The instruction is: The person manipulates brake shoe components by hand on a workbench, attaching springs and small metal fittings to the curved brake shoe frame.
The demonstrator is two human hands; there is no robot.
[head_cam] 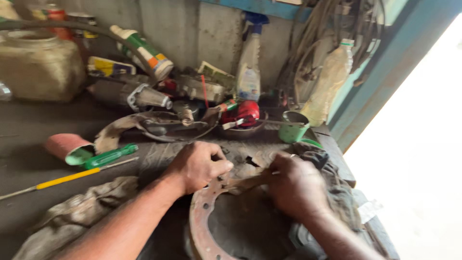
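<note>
Rusty ring (199, 219) with bolt holes lay nearest, flat on the table (29, 125) below both hands. Left hand (198, 166) sat curled at the ring's upper edge, fingers (222, 166) folded tight over something small; what it was could not be made out. Right hand (296, 185) pressed down just beside it, fingers closed around a thin flat strip (245, 183) that ran across to the left hand. Dirty rag (332, 168) lay bunched behind the right hand; another rag (77, 219) lay left of the forearm. Further left, well apart: a yellow-handled screwdriver (67, 178) and a green-handled one (110, 155). Behind the hands were a curved metal part (159, 126), a green cup (293, 126), a red object (245, 113), a spray bottle (249, 62) and a plastic bottle (329, 82) against the wall.
</note>
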